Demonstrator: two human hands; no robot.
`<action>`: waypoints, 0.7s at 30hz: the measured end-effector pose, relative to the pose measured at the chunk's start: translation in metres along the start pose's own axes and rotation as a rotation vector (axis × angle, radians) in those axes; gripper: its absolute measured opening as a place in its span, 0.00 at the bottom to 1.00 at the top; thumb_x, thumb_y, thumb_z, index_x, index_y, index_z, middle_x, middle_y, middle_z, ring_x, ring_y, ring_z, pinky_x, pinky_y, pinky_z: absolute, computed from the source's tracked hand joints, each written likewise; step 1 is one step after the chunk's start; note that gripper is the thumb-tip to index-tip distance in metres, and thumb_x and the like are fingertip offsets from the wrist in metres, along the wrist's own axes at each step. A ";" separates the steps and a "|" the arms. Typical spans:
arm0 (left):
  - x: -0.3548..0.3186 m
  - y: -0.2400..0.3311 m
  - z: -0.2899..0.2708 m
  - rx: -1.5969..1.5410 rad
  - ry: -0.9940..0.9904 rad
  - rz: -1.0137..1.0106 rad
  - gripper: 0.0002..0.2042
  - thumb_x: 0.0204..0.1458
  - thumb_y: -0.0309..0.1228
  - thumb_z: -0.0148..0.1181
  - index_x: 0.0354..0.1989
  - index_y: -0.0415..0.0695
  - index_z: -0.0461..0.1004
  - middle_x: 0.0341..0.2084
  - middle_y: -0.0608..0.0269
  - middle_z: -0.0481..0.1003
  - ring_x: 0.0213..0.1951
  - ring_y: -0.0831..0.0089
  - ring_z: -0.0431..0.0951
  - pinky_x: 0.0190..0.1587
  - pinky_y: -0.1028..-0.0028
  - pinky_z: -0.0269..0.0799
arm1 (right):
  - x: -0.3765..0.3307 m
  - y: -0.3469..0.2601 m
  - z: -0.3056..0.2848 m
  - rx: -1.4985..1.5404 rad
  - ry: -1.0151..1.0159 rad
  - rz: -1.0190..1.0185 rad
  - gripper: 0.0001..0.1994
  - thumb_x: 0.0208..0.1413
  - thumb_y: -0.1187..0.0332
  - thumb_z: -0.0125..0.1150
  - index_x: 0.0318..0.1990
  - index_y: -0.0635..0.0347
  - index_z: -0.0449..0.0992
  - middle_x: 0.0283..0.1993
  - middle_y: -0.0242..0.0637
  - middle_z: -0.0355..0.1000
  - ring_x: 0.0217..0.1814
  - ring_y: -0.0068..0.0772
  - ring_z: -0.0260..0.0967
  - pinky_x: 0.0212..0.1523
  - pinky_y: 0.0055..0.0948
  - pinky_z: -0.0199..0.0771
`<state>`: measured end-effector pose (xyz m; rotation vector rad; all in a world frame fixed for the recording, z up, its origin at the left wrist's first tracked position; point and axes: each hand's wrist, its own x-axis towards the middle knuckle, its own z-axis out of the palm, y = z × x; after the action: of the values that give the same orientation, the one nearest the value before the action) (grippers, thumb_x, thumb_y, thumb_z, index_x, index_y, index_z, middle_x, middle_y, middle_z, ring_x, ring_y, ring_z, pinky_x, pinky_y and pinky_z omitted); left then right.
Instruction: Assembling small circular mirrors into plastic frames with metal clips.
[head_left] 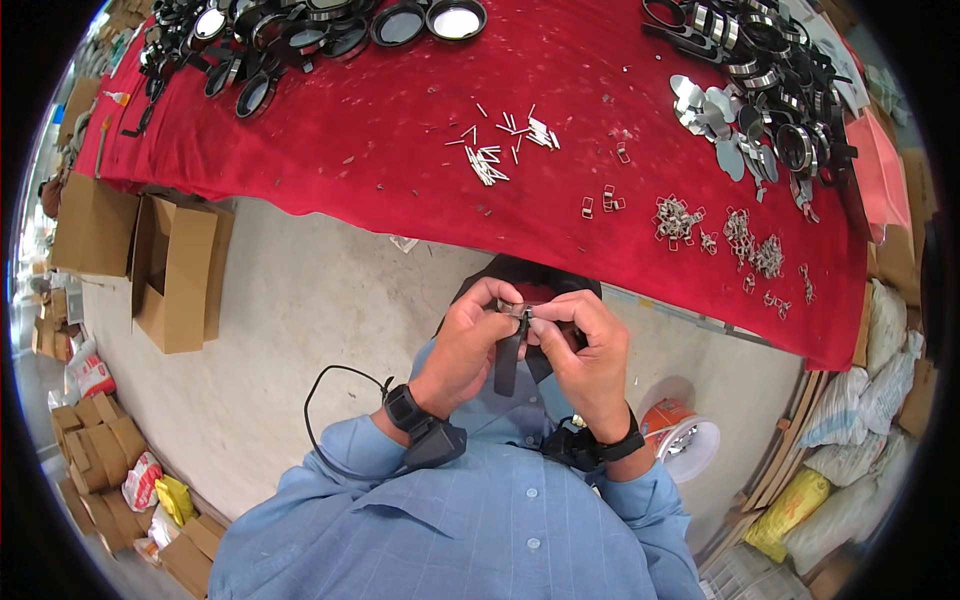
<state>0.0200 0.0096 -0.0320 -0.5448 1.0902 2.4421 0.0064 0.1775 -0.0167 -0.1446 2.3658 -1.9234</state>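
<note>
In front of my chest, both hands work close together on a small black part with a flat, strap-like strip (pixel 507 366) hanging down. A small silvery metal piece (pixel 515 309) sits at its top, between my fingertips. My left hand (pixel 466 338) is closed, with thumb and index finger pinching the black part's upper end and the metal piece. From the other side, my right hand (pixel 588 352) pinches at the same spot. More dark material shows behind its fingers, and its outline is partly hidden. The exact kind of part cannot be made out.
The red-covered table (pixel 390 160) carries scattered silvery pins (pixel 487 165), a pile of wire clips (pixel 677 220), flat silvery discs (pixel 715 110) and round black frames (pixel 400 24). An open cardboard box (pixel 180 265) stands left. A bucket (pixel 690 447) holding metal pieces is beside my right arm.
</note>
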 end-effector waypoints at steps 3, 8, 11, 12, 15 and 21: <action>-0.002 0.001 0.002 0.004 0.015 -0.002 0.12 0.56 0.20 0.53 0.49 0.43 0.68 0.35 0.65 0.73 0.31 0.74 0.77 0.36 0.75 0.75 | -0.001 0.002 0.003 -0.026 0.028 -0.023 0.05 0.54 0.79 0.68 0.38 0.63 0.82 0.35 0.35 0.75 0.27 0.20 0.71 0.26 0.22 0.66; -0.004 0.000 0.001 0.004 0.016 -0.003 0.12 0.57 0.21 0.54 0.49 0.42 0.68 0.36 0.64 0.73 0.31 0.75 0.77 0.36 0.75 0.75 | -0.003 0.002 0.003 -0.101 0.070 -0.078 0.05 0.53 0.79 0.69 0.37 0.63 0.82 0.34 0.35 0.74 0.29 0.24 0.72 0.28 0.24 0.68; -0.004 -0.002 -0.007 -0.038 -0.039 -0.001 0.11 0.59 0.20 0.53 0.50 0.42 0.67 0.38 0.64 0.74 0.37 0.76 0.79 0.41 0.75 0.76 | -0.004 0.001 0.004 0.000 0.084 -0.053 0.05 0.53 0.79 0.69 0.37 0.63 0.82 0.34 0.35 0.74 0.29 0.23 0.71 0.28 0.23 0.68; -0.005 -0.001 -0.006 -0.039 -0.039 0.000 0.11 0.59 0.20 0.53 0.50 0.42 0.67 0.38 0.64 0.74 0.37 0.76 0.79 0.41 0.75 0.76 | -0.005 -0.001 0.005 0.000 0.083 -0.054 0.05 0.53 0.79 0.69 0.37 0.63 0.82 0.34 0.35 0.74 0.29 0.23 0.71 0.28 0.23 0.68; -0.006 0.000 -0.005 -0.052 -0.037 0.011 0.11 0.59 0.20 0.53 0.50 0.42 0.67 0.38 0.64 0.74 0.36 0.76 0.79 0.40 0.75 0.76 | -0.005 -0.003 0.006 0.013 0.069 0.005 0.05 0.53 0.79 0.70 0.37 0.63 0.82 0.34 0.34 0.74 0.29 0.21 0.70 0.28 0.22 0.67; -0.008 0.000 -0.003 -0.024 0.013 0.015 0.12 0.57 0.21 0.55 0.49 0.43 0.67 0.34 0.64 0.73 0.29 0.74 0.77 0.34 0.76 0.73 | -0.011 0.006 0.008 0.050 0.062 0.035 0.04 0.54 0.78 0.70 0.38 0.63 0.83 0.34 0.33 0.74 0.28 0.18 0.68 0.27 0.20 0.65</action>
<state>0.0273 0.0052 -0.0296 -0.5634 1.0750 2.4706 0.0186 0.1724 -0.0237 -0.0402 2.3391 -1.9967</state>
